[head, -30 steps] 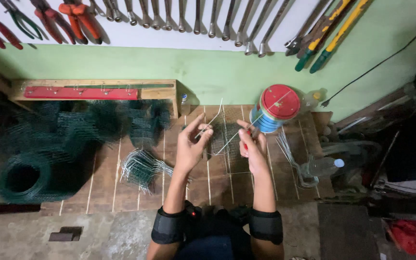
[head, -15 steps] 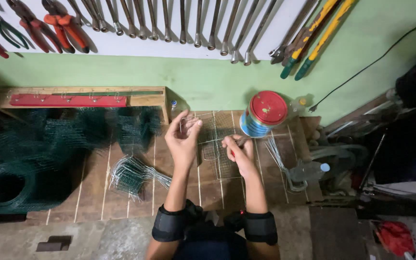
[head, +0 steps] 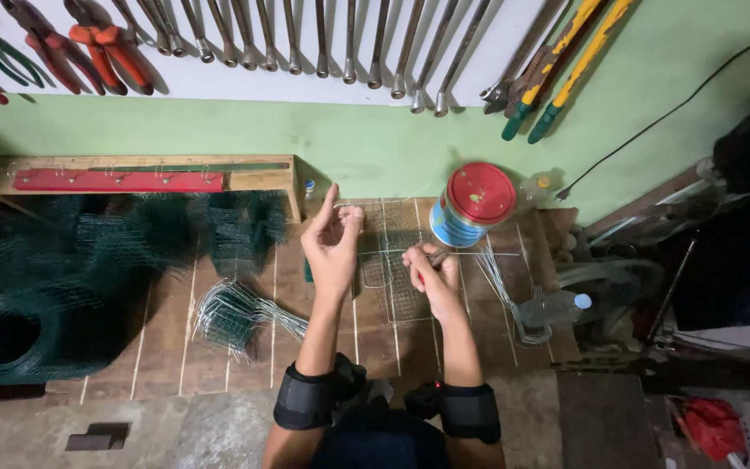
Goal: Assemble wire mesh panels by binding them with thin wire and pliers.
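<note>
In the left part of the frame a dark green roll of mesh (head: pixel 10 334) lies on the wooden worktop (head: pixel 175 347), well apart from the hands. At the centre, the left hand (head: pixel 333 247) is half open, its fingers pinching the left edge of a small wire grid piece (head: pixel 392 260). The grid lies flat, its long axis running up and down the frame. Just right, the right hand (head: pixel 431 278) is closed on a red-handled tool touching the grid. A red-lidded can (head: pixel 472 204) stands upper right.
</note>
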